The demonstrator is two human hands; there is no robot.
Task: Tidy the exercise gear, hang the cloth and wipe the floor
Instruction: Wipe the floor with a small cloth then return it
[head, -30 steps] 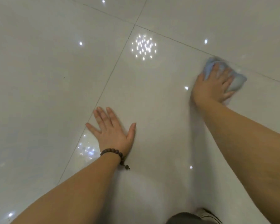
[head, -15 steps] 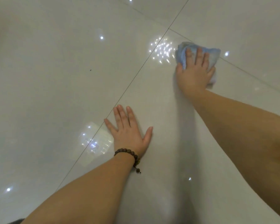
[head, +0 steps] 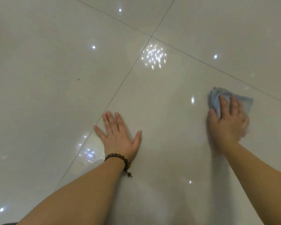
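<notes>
**A:** Well, start with the biggest thing: what carries everything?

**B:** A glossy pale tiled floor (head: 161, 159), with dark grout lines crossing it and ceiling lights mirrored in the glaze. No exercise gear is in view, and nothing to hang a cloth on.

**A:** So which step would you say is in hand?

**B:** The floor wiping, by the look of it. Both forearms reach down to one large tile. The left hand (head: 118, 135) lies flat and open, palm down, fingers spread, its little finger at the grout line on that tile's left edge. It reads as a prop for the body, gripping nothing. A dark beaded bracelet (head: 118, 159) sits at that wrist.

**A:** And the other?

**B:** The right hand (head: 227, 122) is also open, pressed palm-down on a light blue cloth (head: 215, 101), fingers extended across it rather than curled round it. The cloth is crumpled and lies on the same tile, near its far right edge, just short of the grout line there. The hand is slightly blurred.

**A:** What does the next move call for?

**B:** Probably steady downward pressure, so the cloth travels with the palm instead of slipping out, and a sweep back across the tile's unwiped middle. A small dark speck (head: 78, 79) on the tile to the left may want attention afterwards.
</notes>
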